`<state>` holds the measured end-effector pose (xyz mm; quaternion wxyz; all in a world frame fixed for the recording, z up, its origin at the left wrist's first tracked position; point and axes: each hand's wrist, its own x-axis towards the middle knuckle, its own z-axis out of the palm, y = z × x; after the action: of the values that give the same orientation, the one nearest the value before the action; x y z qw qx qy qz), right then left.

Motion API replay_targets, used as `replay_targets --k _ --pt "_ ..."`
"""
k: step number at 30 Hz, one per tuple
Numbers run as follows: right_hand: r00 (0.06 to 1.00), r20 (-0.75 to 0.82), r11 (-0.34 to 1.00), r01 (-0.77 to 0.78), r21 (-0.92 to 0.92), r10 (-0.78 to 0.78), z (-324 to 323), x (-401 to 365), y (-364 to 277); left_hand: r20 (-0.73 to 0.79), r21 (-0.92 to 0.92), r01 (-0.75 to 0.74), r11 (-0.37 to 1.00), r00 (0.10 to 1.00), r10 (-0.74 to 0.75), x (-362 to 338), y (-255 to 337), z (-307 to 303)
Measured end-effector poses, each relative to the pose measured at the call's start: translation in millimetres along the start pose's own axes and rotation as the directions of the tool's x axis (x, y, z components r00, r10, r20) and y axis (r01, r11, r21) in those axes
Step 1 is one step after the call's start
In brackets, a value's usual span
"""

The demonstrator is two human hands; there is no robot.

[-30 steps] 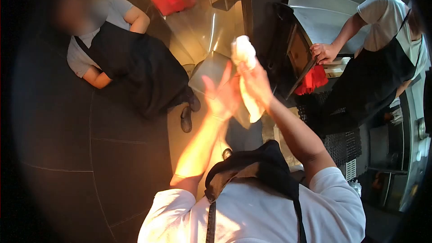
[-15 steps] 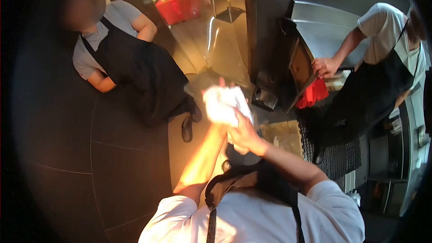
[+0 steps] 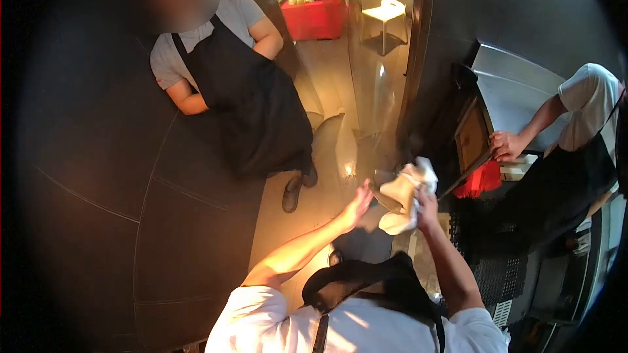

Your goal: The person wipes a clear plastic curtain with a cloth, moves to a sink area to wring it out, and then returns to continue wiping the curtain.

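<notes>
In front of my chest, my right hand (image 3: pixel 427 208) grips a crumpled white cloth (image 3: pixel 401 199) along its right side, and loose folds hang down to the left. My left hand (image 3: pixel 357 205) is to the left of the cloth, empty, with its fingers stretched out toward it. A gap shows between my left palm and the hanging folds. Both forearms reach forward over my black apron (image 3: pixel 366 281).
A person in a black apron (image 3: pixel 255 111) stands against the dark wall at left. Another at right grips a long handle (image 3: pixel 468 173) beside a red object (image 3: pixel 481 180). Through the doorway are a red box (image 3: pixel 314 19) and a white stool (image 3: pixel 384 13). Black perforated matting (image 3: pixel 487 268) covers the floor at right.
My hands were together around the white cloth; now the left has let go and moved apart. My right hand has carried the cloth to the right. The view has shifted.
</notes>
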<state>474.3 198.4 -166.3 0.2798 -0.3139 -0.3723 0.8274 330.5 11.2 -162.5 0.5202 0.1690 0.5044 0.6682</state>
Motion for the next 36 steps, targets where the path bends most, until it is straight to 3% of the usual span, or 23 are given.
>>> replay_targets --k 1,2,4,7,9,11,12,13,14,15,16,19,22,23,26,28,29,30,32,33,36 --pt "0.990 0.139 0.996 0.032 -0.086 -0.020 -32 3 -12 -0.037 0.038 0.042 0.998 0.999 -0.040 -15 2 -12" --pt "0.983 0.181 0.999 0.014 -0.029 -0.008 -35 -5 -28 -0.023 0.022 0.115 0.993 0.993 -0.114 -28 1 -23" --pt "0.987 0.158 1.000 -0.017 0.010 0.015 -39 -12 -41 0.016 -0.007 0.257 0.966 0.966 -0.257 -42 -3 -46" --pt "0.980 0.161 0.985 -0.132 0.108 0.114 -99 -10 -8 -0.027 0.288 0.430 0.855 0.897 -0.442 -58 -36 -90" --pt "0.961 0.152 0.957 -0.254 0.139 0.233 -113 -35 6 -0.127 0.542 0.314 0.780 0.947 -0.294 -81 -84 -126" --pt "0.982 0.001 0.971 -0.187 0.147 0.189 -145 -60 34 -0.324 0.688 0.412 0.598 0.911 -0.255 -114 -150 -184" --pt "0.988 0.058 0.957 -0.156 0.246 0.146 -151 -80 39 -0.435 0.760 0.567 0.316 0.806 -0.401 -143 -111 -176" --pt "0.989 0.112 0.929 -0.131 0.345 0.098 -154 -102 38 -0.454 0.761 0.567 0.316 0.813 -0.365 -169 -148 -209" --pt "0.999 0.007 0.938 0.039 0.344 -0.044 -147 -124 40 -0.562 0.688 0.667 0.284 0.738 -0.373 -198 -178 -236" --pt "0.995 -0.089 0.919 0.080 0.386 -0.050 -180 -134 63 -0.516 0.674 0.706 0.217 0.661 -0.545 -215 -196 -271" --pt "0.988 -0.130 0.894 0.137 0.427 -0.089 -176 -141 71 -0.537 0.677 0.730 0.098 0.580 -0.612 -239 -191 -278" --pt "0.944 -0.263 0.796 0.313 0.519 -0.199 -167 -167 83 -0.507 0.763 0.634 -0.130 0.462 -0.728 -265 -170 -298" --pt "0.872 -0.417 0.706 0.463 0.536 -0.255 -158 -198 90 -0.418 0.884 0.412 -0.219 0.491 -0.764 -232 -150 -313" --pt "0.848 -0.453 0.690 0.504 0.520 -0.277 -154 -190 89 -0.398 0.903 0.374 -0.212 0.541 -0.741 -207 -144 -313" --pt "0.902 -0.270 0.731 0.431 0.529 -0.336 -151 -166 80 -0.434 0.859 0.512 -0.025 0.700 -0.567 -115 -127 -301" --pt "0.895 -0.333 0.714 0.440 0.545 -0.298 -139 -138 62 -0.418 0.872 0.486 0.056 0.801 -0.429 -44 -108 -280" --pt "0.892 -0.356 0.704 0.442 0.556 -0.279 -129 -119 52 -0.391 0.860 0.490 0.139 0.810 -0.438 -9 -73 -246" --pt "0.898 -0.325 0.702 0.436 0.563 -0.297 -126 -97 48 -0.360 0.819 0.494 0.291 0.838 -0.410 31 -91 -256" --pt "0.906 -0.254 0.698 0.422 0.579 -0.337 -122 -47 35 -0.251 0.820 0.389 0.420 0.903 -0.347 91 -38 -197" --pt "0.932 -0.249 0.626 0.361 0.691 -0.263 -118 -20 28 -0.275 0.816 0.388 0.429 0.912 -0.303 119 -16 -171" --pt "0.923 -0.203 0.650 0.375 0.661 -0.326 -89 68 7 -0.242 0.842 0.290 0.455 0.957 -0.162 179 68 -118"
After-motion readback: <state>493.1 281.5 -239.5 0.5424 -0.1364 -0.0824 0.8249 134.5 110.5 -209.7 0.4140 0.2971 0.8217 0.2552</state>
